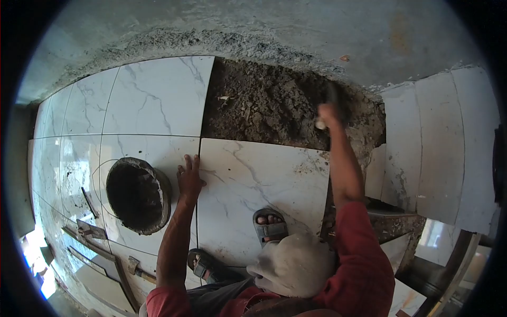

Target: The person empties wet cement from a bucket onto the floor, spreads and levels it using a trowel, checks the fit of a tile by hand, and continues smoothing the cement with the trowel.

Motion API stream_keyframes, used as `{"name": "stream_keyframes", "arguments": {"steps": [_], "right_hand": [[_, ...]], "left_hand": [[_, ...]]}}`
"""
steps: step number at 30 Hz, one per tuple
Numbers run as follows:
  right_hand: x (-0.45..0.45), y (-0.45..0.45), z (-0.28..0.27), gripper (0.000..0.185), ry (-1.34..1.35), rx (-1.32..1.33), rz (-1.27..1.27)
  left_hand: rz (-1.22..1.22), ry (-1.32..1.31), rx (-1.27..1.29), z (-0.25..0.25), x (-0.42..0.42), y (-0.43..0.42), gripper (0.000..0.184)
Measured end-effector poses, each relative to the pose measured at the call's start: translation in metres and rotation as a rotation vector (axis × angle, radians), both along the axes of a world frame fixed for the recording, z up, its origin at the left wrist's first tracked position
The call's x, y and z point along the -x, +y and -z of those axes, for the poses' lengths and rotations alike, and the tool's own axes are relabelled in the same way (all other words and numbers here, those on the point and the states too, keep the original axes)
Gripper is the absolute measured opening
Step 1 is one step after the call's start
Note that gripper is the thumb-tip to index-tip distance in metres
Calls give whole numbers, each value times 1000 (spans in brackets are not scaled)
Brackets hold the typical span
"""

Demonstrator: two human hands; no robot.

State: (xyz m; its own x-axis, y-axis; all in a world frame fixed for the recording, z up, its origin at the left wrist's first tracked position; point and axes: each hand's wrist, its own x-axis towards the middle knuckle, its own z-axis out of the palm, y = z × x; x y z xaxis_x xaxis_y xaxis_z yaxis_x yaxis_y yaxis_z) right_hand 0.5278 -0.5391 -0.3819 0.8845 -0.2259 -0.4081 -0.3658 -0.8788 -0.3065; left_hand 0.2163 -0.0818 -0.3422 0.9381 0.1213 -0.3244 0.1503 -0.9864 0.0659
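My left hand (190, 178) lies with fingers spread on a white, grey-veined floor tile, close to the seam with the neighbouring tile (248, 185). Just left of it stands a dark, mortar-crusted bucket (166, 185) with a thin wire handle. At the far right of a bed of dark, lumpy mortar (264, 103), my right hand (329, 113) is closed around a trowel (320, 124). The pale end of its handle shows below the fist. Its dark blade, over the mortar near the wall, is blurred.
A rough grey wall (253, 31) borders the mortar at the back. Pale tiles (438, 142) rise at the right. A hammer (138, 268), a flat metal tool (91, 230) and long strips (100, 253) lie lower left. Sandalled feet (270, 224) rest on the tiles.
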Motion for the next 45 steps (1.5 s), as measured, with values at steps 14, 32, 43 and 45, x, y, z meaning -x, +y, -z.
{"name": "stream_keyframes", "arguments": {"steps": [14, 32, 43, 45], "right_hand": [[108, -41, -71, 33, -161, -347, 785], [55, -48, -36, 39, -75, -412, 344], [116, -49, -75, 44, -114, -390, 608], [117, -62, -55, 46, -231, -515, 832]], "left_hand": [[4, 16, 6, -7, -3, 2, 95], [-19, 51, -17, -9, -5, -2, 99], [-49, 61, 58, -8, -5, 2, 99], [-63, 71, 82, -10, -5, -1, 100]]}}
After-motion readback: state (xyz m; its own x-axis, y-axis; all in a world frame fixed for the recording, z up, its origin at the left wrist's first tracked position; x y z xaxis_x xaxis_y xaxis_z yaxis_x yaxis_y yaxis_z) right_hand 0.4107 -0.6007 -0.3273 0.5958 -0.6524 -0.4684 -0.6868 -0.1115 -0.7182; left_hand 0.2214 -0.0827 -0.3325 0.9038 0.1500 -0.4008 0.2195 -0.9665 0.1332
